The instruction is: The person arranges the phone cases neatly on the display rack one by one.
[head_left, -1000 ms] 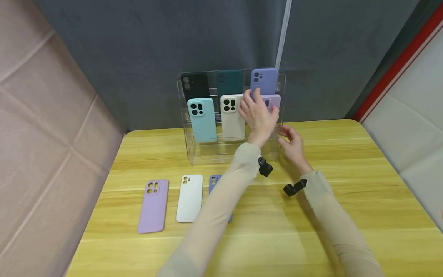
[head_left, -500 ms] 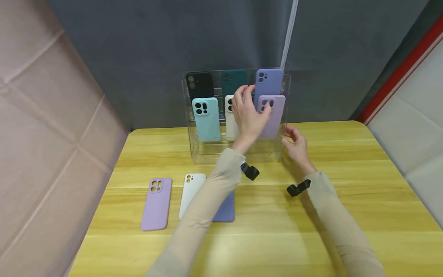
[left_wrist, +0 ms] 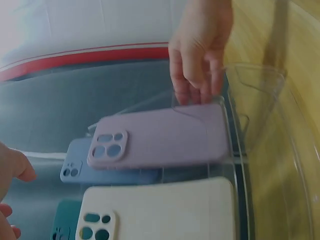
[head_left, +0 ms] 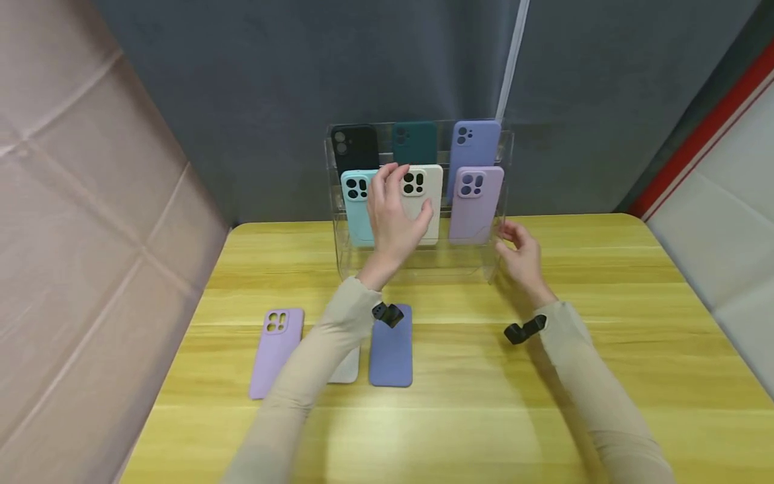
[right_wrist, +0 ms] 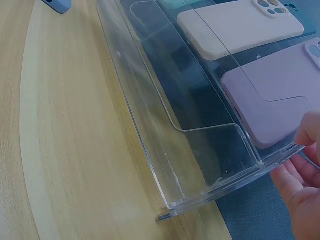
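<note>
A clear stepped display stand (head_left: 417,270) bears phone cases in two rows. In its front row are a light blue case (head_left: 360,222), a cream case (head_left: 433,185) and a lilac case (head_left: 474,212). Behind them stand a black case (head_left: 355,146), a dark teal case (head_left: 421,142) and a periwinkle case (head_left: 476,146). My left hand (head_left: 394,218), with nothing in it, hovers before the light blue and cream cases, fingers loosely bent. At the stand's right side my right hand (head_left: 523,261) pinches the side panel, its thumb (right_wrist: 310,129) over the edge.
On the wooden table (head_left: 471,430) in front of the stand lie another lilac case (head_left: 272,356), a white case (head_left: 347,370) partly hidden by the left sleeve, and a blue case (head_left: 391,356). A dark grey curtain (head_left: 266,114) hangs close behind the stand.
My left hand has come away from the lilac case in the front row and moved left past the cream case. The right hand stays at the stand's side.
</note>
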